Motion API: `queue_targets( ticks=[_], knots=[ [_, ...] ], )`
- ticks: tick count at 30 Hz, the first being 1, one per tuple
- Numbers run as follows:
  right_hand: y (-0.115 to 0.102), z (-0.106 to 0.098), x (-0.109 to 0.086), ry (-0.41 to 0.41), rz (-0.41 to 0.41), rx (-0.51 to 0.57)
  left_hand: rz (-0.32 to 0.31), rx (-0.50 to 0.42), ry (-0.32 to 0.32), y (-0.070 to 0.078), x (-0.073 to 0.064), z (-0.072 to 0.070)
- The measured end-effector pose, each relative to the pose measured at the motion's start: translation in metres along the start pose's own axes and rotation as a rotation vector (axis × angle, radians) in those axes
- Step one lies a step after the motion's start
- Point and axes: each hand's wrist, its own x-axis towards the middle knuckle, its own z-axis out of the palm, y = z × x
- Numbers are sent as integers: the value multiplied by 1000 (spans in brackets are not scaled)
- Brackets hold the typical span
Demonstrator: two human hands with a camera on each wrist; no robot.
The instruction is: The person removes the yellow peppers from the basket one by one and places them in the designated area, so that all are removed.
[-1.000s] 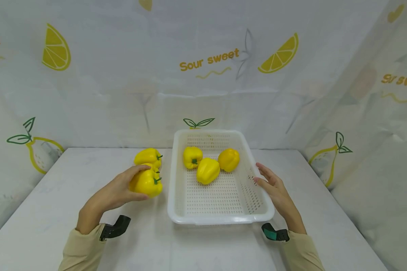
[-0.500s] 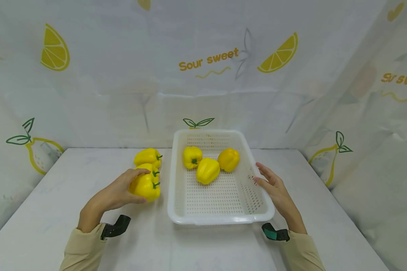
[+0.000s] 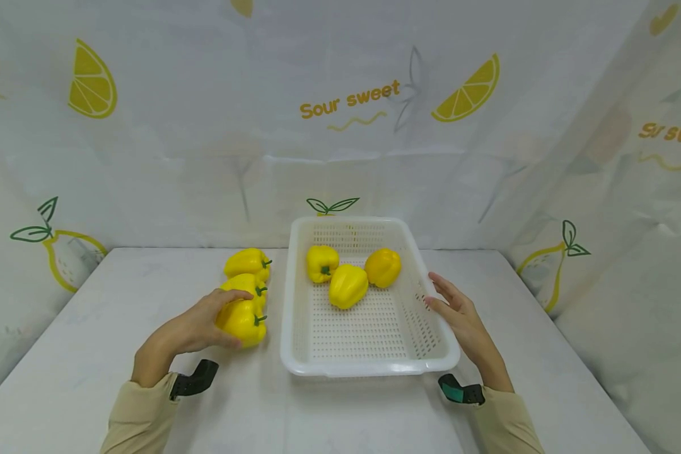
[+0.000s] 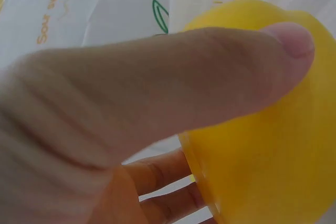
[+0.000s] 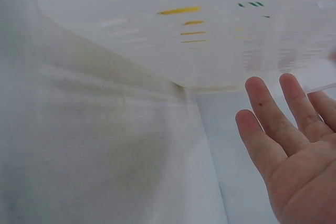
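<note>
My left hand [image 3: 190, 325] grips the nearest yellow bell pepper [image 3: 243, 326] of a row on the table left of the basket; in the left wrist view the thumb [image 4: 210, 77] lies across its yellow side. Right behind it is a second yellow bell pepper [image 3: 244, 284], partly covered by the fingers, and a third yellow bell pepper [image 3: 246, 261] lies farthest back. My right hand [image 3: 468, 328] is at the right rim of a white perforated plastic basket [image 3: 369, 366]. Its fingers [image 5: 275, 121] look straight and spread beside the basket's outer wall in the right wrist view.
Three more yellow bell peppers lie in the back half of the basket: one at left [image 3: 321, 263], one in the middle [image 3: 348, 287], one at right [image 3: 383, 268]. A lemon-print white curtain [image 3: 204, 126] hangs behind the white table [image 3: 232, 410].
My left hand has lowered the bell pepper and brought it slightly toward me, into the front place of the row. The right hand and the basket have not moved.
</note>
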Motion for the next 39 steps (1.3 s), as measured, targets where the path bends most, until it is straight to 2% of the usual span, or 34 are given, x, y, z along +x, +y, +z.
queue_targets(
  ticks=[9,16,27,39],
  knots=[
    [1,0,1,6,2,-8,-64,88,-46,0,-1,0],
    [1,0,0,7,3,-10,-65,98,-48,-1,-1,0],
    [1,1,1,10,3,-19,-108,76,-68,0,-1,0],
    [0,1,0,12,5,-14,-100,66,-68,-2,-1,0]
  ],
)
